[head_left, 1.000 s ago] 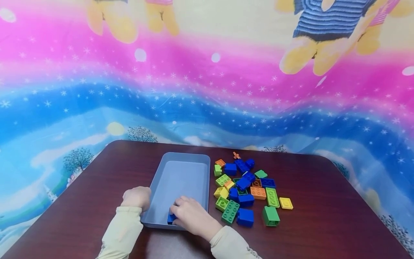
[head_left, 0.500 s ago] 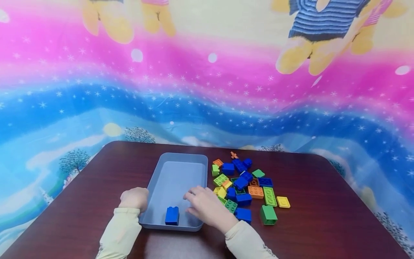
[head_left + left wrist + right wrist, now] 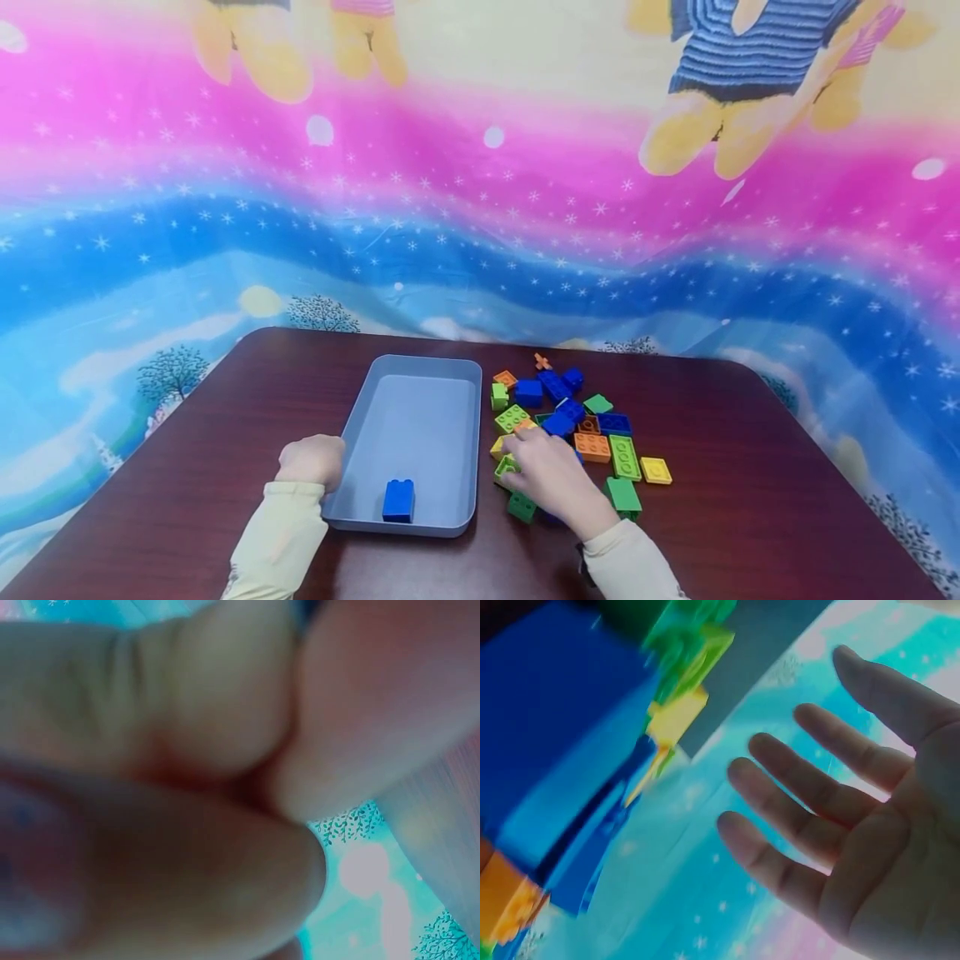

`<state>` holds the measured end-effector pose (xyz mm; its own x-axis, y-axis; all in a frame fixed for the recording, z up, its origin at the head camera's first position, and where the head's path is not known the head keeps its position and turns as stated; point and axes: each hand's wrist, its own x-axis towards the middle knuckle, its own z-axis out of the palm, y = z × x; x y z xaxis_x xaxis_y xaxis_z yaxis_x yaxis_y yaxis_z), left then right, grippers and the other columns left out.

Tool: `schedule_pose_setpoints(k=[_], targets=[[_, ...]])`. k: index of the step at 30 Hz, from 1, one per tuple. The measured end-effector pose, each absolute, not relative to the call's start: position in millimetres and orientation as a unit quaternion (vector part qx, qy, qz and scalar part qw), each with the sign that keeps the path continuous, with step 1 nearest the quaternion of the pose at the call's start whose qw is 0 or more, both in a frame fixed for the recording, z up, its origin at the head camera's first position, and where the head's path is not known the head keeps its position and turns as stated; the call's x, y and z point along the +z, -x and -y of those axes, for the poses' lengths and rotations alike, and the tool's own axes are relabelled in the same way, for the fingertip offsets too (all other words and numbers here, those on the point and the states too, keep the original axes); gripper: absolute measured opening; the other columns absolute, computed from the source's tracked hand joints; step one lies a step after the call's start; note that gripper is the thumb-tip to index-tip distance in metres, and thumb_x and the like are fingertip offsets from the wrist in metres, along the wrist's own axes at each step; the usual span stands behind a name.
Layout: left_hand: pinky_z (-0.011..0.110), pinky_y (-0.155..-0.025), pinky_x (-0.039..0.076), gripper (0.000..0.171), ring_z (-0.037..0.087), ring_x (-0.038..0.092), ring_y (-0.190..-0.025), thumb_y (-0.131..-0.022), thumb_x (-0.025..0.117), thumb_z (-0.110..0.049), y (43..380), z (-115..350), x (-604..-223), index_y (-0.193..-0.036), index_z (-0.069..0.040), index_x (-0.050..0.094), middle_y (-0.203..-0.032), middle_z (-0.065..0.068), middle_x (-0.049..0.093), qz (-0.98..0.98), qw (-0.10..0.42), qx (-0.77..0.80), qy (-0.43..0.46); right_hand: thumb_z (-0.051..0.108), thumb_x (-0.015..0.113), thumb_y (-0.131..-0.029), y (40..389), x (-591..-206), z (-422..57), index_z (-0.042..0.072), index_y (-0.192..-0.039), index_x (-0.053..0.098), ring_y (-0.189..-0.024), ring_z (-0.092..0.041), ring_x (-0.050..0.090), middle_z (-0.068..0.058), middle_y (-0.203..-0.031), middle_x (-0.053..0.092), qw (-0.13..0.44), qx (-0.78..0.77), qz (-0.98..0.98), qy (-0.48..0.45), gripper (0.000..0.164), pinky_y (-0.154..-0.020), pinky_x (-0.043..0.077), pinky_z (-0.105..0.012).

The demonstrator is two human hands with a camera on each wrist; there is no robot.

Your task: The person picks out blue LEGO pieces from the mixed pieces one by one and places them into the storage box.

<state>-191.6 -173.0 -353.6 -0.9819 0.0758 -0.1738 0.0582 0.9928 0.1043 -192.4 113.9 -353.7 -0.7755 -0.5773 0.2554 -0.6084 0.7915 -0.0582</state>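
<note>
A grey-blue tray (image 3: 408,530) lies on the table with one blue brick (image 3: 398,501) near its front end. At the tray's left rim my left hand (image 3: 311,461) is curled and appears to grip the edge; in the left wrist view its fingers (image 3: 225,690) are bent and blurred, hiding most of the contact. Over the near part of the brick pile hovers my right hand (image 3: 551,475), holding nothing. The right wrist view shows its fingers (image 3: 795,825) spread and fairly straight, apart from a large blue brick (image 3: 562,712). A dark green brick (image 3: 521,507) peeks out below this hand.
Several loose bricks in blue, green, orange and yellow lie right of the tray, among them an orange brick (image 3: 592,447), a lime brick (image 3: 625,457) and a flat yellow piece (image 3: 656,471). Beyond the brown table (image 3: 750,533) hangs a printed backdrop (image 3: 480,208).
My right hand has let go of the blue brick inside the tray and moved right, out over the brick pile. The left hand stays at the tray's left rim.
</note>
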Motion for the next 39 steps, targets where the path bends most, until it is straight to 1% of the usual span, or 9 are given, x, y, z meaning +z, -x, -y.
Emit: schedule_pose_setpoints(k=[3,6,12,17,22,26,32,39], targets=[[0.04,-0.051,0.04,0.019,0.019,0.047,-0.055,-0.062,0.065,0.007,191.1,173.3,-353.7,-0.062,-0.007,0.052,-0.058,0.004,0.049,-0.994,0.089,0.051,-0.034,0.02,0.075,-0.072,191.5,-351.3,-124.4,0.007,-0.086,0.064,-0.067,-0.016,0.051,-0.002,-0.076,0.056,0.084,0.086,0.951,-0.284,0.023,-0.05,0.041,-0.025],[0.039,-0.05,0.039,0.02,0.018,0.047,-0.055,-0.062,0.065,0.008,190.4,173.7,-354.1,-0.061,-0.008,0.052,-0.057,0.004,0.048,-0.994,0.09,0.054,-0.034,0.019,0.075,-0.071,190.6,-350.3,-132.6,0.007,-0.087,0.063,-0.064,-0.015,0.049,-0.001,-0.074,0.053,0.045,0.1,0.96,-0.256,0.023,-0.048,0.039,-0.025],[0.038,-0.049,0.039,0.021,0.018,0.046,-0.053,-0.061,0.065,0.007,190.2,174.4,-355.2,-0.059,-0.008,0.051,-0.056,0.003,0.048,-0.994,0.09,0.052,-0.035,0.02,0.076,-0.07,187.0,-350.2,-142.5,0.007,-0.085,0.062,-0.062,-0.014,0.048,0.0,-0.072,0.052,-0.019,0.107,0.969,-0.223,0.024,-0.05,0.041,-0.029],[0.037,-0.048,0.038,0.021,0.018,0.046,-0.053,-0.06,0.065,0.007,190.9,174.9,-356.5,-0.058,-0.009,0.051,-0.055,0.003,0.047,-0.994,0.088,0.051,-0.036,0.019,0.077,-0.069,184.8,-350.6,-146.3,0.006,-0.081,0.06,-0.06,-0.013,0.045,0.0,-0.069,0.052,-0.05,0.111,0.972,-0.202,0.025,-0.051,0.041,-0.03],[0.038,-0.049,0.039,0.021,0.018,0.046,-0.053,-0.06,0.066,0.007,190.8,174.8,-356.1,-0.057,-0.008,0.051,-0.055,0.003,0.048,-0.994,0.09,0.052,-0.033,0.019,0.077,-0.068,184.2,-353.7,-146.7,0.007,-0.081,0.059,-0.062,-0.014,0.047,0.0,-0.071,0.053,-0.077,0.108,0.972,-0.192,0.026,-0.054,0.043,-0.032],[0.039,-0.049,0.04,0.02,0.018,0.046,-0.054,-0.061,0.065,0.007,190.1,174.1,-354.4,-0.059,-0.008,0.052,-0.056,0.003,0.048,-0.994,0.09,0.051,-0.035,0.018,0.078,-0.066,183.8,-358.3,-147.0,0.007,-0.082,0.059,-0.063,-0.013,0.047,-0.001,-0.073,0.054,-0.085,0.107,0.971,-0.198,0.027,-0.053,0.042,-0.032],[0.04,-0.05,0.04,0.02,0.018,0.046,-0.055,-0.062,0.065,0.008,190.0,172.9,-352.7,-0.061,-0.007,0.052,-0.058,0.004,0.049,-0.994,0.09,0.048,-0.039,0.013,0.08,-0.063,183.8,-363.2,-147.3,0.007,-0.081,0.059,-0.061,-0.013,0.045,-0.001,-0.073,0.054,-0.085,0.106,0.971,-0.198,0.029,-0.051,0.041,-0.031],[0.039,-0.05,0.04,0.019,0.018,0.046,-0.055,-0.063,0.065,0.007,190.5,172.7,-352.9,-0.06,-0.007,0.052,-0.057,0.003,0.048,-0.995,0.086,0.046,-0.038,0.011,0.079,-0.064,185.5,-363.4,-145.3,0.007,-0.083,0.058,-0.062,-0.013,0.046,-0.001,-0.073,0.054,-0.097,0.092,0.973,-0.191,0.028,-0.052,0.042,-0.031]])
